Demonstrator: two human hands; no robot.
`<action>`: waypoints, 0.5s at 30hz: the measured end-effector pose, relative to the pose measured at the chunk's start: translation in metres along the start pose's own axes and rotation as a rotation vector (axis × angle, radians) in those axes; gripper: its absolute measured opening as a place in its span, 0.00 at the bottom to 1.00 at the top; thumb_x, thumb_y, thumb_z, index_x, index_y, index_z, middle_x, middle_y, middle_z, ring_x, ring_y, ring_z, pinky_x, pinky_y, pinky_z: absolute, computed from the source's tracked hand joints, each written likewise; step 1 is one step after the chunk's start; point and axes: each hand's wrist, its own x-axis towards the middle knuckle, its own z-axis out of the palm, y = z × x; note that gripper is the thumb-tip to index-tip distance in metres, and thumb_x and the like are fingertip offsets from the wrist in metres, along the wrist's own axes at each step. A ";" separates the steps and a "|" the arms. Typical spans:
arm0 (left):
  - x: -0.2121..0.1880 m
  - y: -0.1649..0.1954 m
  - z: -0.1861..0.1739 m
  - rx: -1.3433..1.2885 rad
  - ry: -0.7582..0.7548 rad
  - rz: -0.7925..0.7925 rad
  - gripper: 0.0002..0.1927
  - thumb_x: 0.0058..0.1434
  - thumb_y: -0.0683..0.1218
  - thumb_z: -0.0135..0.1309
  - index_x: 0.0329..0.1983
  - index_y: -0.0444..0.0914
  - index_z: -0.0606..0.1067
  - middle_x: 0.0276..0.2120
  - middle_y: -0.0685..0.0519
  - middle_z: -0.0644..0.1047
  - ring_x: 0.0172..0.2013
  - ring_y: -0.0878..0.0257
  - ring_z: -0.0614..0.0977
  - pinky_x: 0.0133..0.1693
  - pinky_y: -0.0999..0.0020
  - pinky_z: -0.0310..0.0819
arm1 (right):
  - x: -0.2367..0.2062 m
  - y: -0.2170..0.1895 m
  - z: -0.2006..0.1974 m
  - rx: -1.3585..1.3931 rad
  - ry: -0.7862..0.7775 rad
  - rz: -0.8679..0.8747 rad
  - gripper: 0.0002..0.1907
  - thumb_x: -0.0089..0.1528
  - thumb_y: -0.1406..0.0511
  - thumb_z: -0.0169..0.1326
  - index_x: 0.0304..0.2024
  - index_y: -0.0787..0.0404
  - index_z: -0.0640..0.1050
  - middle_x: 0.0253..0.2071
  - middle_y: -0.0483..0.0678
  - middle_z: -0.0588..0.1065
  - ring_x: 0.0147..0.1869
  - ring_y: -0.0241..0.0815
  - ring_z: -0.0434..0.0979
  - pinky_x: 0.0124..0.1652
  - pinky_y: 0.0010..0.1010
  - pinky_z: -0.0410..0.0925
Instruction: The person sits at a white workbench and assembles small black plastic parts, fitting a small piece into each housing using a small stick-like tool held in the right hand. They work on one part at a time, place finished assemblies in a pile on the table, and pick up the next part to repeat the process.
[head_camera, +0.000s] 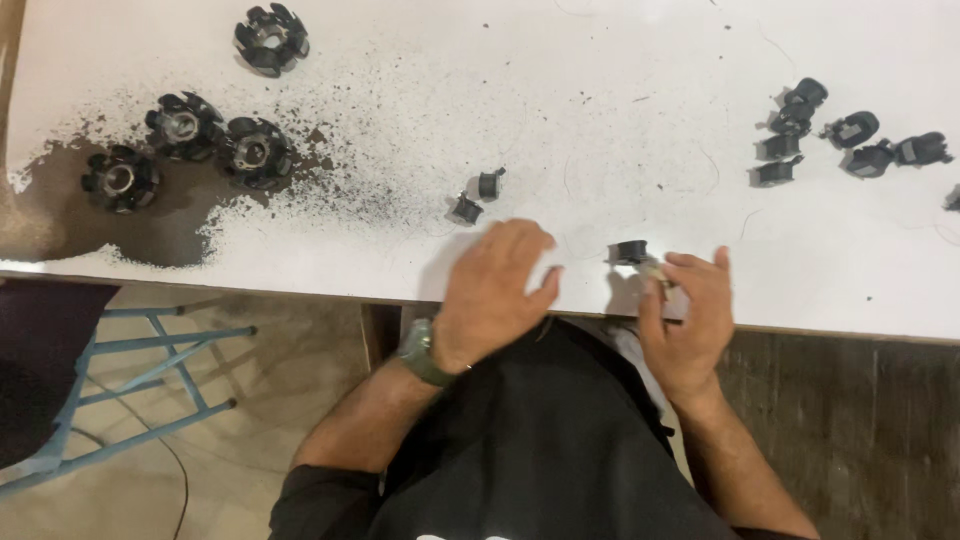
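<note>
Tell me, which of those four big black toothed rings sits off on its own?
The toothed ring at the table's far left corner. The other three huddle closer together, lower down on the dark worn patch.

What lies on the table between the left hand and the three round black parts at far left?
Head view: two small black parts and black dust lie between left hand and round parts.

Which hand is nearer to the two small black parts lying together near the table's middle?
Left. The left hand lies just below the two small black parts, not touching them. The right hand is farther to the right, holding another small black part.
</note>
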 end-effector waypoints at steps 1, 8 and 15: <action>0.006 -0.012 -0.014 0.113 0.096 0.039 0.18 0.67 0.53 0.57 0.50 0.35 0.74 0.46 0.44 0.76 0.46 0.53 0.78 0.45 0.57 0.75 | 0.001 0.005 -0.002 0.009 0.058 0.005 0.14 0.68 0.75 0.56 0.54 0.63 0.70 0.51 0.56 0.75 0.62 0.54 0.77 0.79 0.58 0.54; 0.040 -0.060 -0.057 0.477 -0.521 -0.589 0.31 0.65 0.70 0.52 0.46 0.38 0.77 0.32 0.52 0.77 0.36 0.58 0.75 0.42 0.62 0.65 | -0.008 0.004 0.008 0.119 0.050 -0.036 0.14 0.66 0.78 0.53 0.52 0.60 0.71 0.47 0.52 0.74 0.60 0.53 0.77 0.77 0.58 0.53; 0.000 -0.026 -0.023 0.073 -0.065 -0.033 0.13 0.60 0.47 0.62 0.46 0.40 0.76 0.36 0.53 0.76 0.41 0.54 0.76 0.50 0.55 0.67 | -0.004 -0.019 0.006 0.086 -0.141 0.014 0.17 0.58 0.78 0.55 0.46 0.57 0.79 0.43 0.49 0.71 0.62 0.51 0.74 0.78 0.59 0.50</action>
